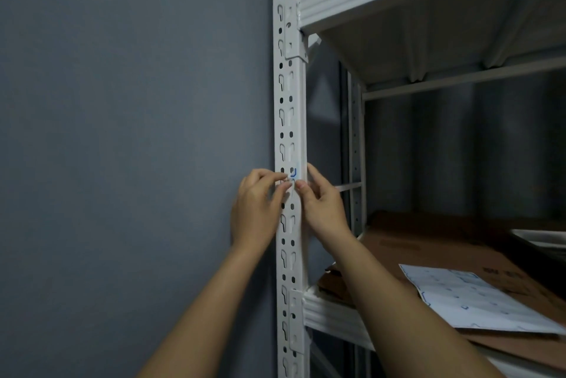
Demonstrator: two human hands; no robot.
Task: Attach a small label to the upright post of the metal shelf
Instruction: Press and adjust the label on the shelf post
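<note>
Two hands are raised to the upright post [290, 120] of the white metal shelf: the left hand [257, 209] and right hand [321, 203] each pinch one small label [293, 174], blue-marked, which lies against the post's perforated face between their fingertips. It is best pressed flat from the middle outward, kept square to the post's edges. One printed sheet [471, 301] lies on cardboard [407, 249] on the lower shelf.

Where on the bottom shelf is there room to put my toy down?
On the lower shelf, bare flattened cardboard lies free between the rear post and the white label sheet. It is crowded at the front post, where both hands, left hand and right hand, pinch the label.
</note>
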